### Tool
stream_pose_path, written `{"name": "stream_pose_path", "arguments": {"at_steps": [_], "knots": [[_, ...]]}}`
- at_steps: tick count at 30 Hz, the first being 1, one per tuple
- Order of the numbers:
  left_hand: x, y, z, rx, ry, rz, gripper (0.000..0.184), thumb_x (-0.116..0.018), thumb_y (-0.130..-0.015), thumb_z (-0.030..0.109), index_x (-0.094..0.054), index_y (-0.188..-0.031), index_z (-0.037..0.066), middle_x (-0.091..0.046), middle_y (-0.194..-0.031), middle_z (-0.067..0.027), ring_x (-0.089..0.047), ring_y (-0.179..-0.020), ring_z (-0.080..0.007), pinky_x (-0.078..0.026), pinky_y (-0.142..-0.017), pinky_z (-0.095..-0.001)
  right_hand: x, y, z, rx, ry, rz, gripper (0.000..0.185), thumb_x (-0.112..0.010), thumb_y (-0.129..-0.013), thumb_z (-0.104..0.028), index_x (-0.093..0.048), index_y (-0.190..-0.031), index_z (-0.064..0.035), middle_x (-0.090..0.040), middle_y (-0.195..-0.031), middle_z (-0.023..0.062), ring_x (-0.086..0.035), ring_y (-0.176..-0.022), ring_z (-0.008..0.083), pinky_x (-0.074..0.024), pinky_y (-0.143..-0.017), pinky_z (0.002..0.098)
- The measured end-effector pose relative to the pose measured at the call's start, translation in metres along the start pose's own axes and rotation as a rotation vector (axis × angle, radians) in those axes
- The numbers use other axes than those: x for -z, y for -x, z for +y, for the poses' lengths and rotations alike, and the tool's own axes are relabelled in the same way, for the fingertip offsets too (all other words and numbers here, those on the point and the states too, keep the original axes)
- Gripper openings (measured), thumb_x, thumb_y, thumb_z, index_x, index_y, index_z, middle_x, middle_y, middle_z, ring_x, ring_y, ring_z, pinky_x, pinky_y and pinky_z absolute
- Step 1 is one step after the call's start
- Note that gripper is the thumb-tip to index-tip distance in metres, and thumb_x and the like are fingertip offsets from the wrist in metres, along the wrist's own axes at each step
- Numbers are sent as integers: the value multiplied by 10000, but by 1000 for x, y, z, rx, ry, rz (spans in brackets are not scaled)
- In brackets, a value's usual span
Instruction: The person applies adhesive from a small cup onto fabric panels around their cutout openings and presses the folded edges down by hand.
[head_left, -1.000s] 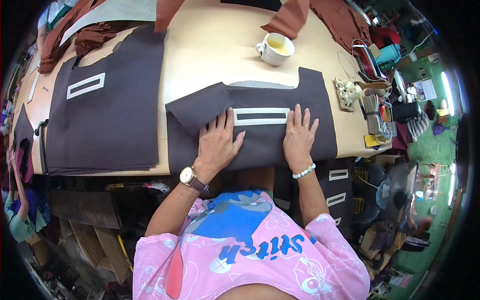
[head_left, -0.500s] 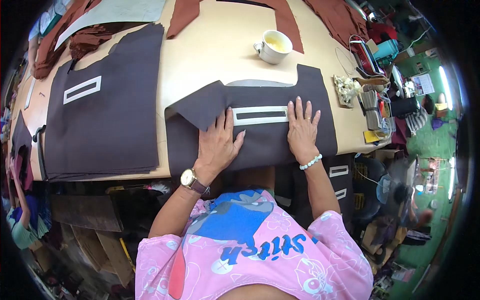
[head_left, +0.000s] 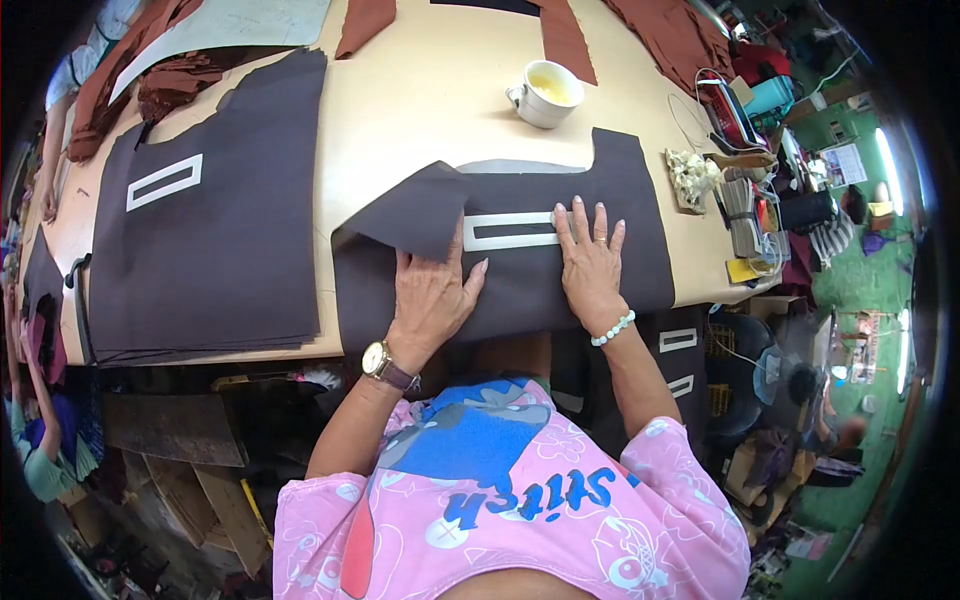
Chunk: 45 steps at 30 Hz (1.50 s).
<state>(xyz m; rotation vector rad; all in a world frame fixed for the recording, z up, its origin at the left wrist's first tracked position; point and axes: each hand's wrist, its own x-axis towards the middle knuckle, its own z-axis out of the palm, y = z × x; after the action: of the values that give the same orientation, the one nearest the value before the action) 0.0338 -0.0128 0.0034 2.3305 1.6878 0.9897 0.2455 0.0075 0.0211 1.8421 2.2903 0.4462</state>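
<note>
A dark fabric panel (head_left: 520,275) lies on the table before me, its upper left corner folded over as a flap (head_left: 415,205). On the panel is a white rectangular frame (head_left: 490,242) with a dark slot inside. My left hand (head_left: 435,295) rests palm down at the frame's left end, thumb spread. The flap hides some of its fingertips. My right hand (head_left: 592,262) lies flat with fingers apart, covering the frame's right end. A pale curved edge (head_left: 525,166) shows behind the panel's top.
To the left lies a stack of dark fabric panels (head_left: 215,260) with a similar white frame. A white cup (head_left: 546,95) with yellowish contents stands beyond my panel. Rust-brown fabric (head_left: 570,50) lies at the back. Bundled items (head_left: 742,215) crowd the right edge. A person's arm (head_left: 52,150) shows at far left.
My right hand has shifted left over the frame's right end. The flap has moved slightly right and now covers more of my left fingers. A person's arm at far left has come further into view.
</note>
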Motion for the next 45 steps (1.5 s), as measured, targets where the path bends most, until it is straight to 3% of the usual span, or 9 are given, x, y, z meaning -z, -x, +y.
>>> {"name": "stream_pose_path", "arguments": {"at_steps": [3, 12, 18, 21, 27, 33, 36, 45], "knots": [[-2, -1, -1, 47, 6, -62, 771, -603, -816, 299, -200, -1409, 15, -383, -1340, -224, -401, -1204, -360, -306, -991, -484, 2, -2, -8, 11, -15, 9, 488, -444, -874, -127, -368, -1356, -108, -348, -1389, 131, -294, -1288, 371, -200, -1053, 561], [-3, -1, -1, 43, -15, -71, 761, -595, -822, 296, -202, -1405, 6, -366, -1354, -220, -386, -1226, -358, -305, -992, -512, 8, -9, -31, 78, -48, 11, 514, -454, -862, -128, -349, -1363, -95, -333, -1398, 120, -273, -1305, 359, -169, -1068, 551], [-2, -1, -2, 33, 47, -54, 765, -600, -819, 284, -199, -1405, 4, -392, -1331, -217, -407, -1202, -360, -334, -969, -496, 12, -12, -40, 117, -65, 31, 515, -462, -857, -142, -357, -1358, -89, -335, -1395, 125, -276, -1302, 365, -169, -1065, 550], [3, -2, 2, 136, 133, -167, 772, -606, -814, 281, -198, -1402, -8, -401, -1319, -217, -419, -1184, -354, -339, -965, -470, 11, -12, -42, 133, -65, 48, 512, -467, -853, -146, -366, -1351, -86, -341, -1389, 130, -279, -1299, 365, -171, -1063, 551], [-4, -1, -3, 7, -23, -5, 774, -615, -798, 284, -220, -1393, -14, -412, -1302, -209, -436, -1152, -315, -339, -954, -449, 11, -14, -49, 160, -75, 76, 523, -490, -841, -157, -373, -1344, -75, -347, -1382, 134, -280, -1295, 364, -172, -1061, 549], [0, -1, 0, 84, 89, -101, 773, -613, -804, 273, -209, -1395, -17, -401, -1321, -216, -399, -1204, -348, -309, -996, -439, 16, -16, -57, 189, -105, 59, 555, -509, -835, -189, -357, -1354, -65, -331, -1396, 142, -274, -1299, 367, -161, -1064, 550], [-4, -1, -3, 20, 22, -27, 763, -609, -803, 265, -216, -1396, -11, -389, -1336, -217, -387, -1220, -353, -303, -998, -452, 16, -18, -61, 198, -112, 67, 567, -512, -836, -207, -348, -1360, -64, -329, -1398, 147, -269, -1302, 368, -153, -1067, 549], [-5, 1, -3, 50, 5, -81, 747, -600, -806, 275, -230, -1397, 9, -388, -1339, -221, -371, -1239, -359, -284, -1005, -511, 15, -19, -67, 204, -150, 87, 560, -504, -837, -179, -344, -1363, -75, -337, -1390, 151, -268, -1303, 360, -159, -1065, 547]]}}
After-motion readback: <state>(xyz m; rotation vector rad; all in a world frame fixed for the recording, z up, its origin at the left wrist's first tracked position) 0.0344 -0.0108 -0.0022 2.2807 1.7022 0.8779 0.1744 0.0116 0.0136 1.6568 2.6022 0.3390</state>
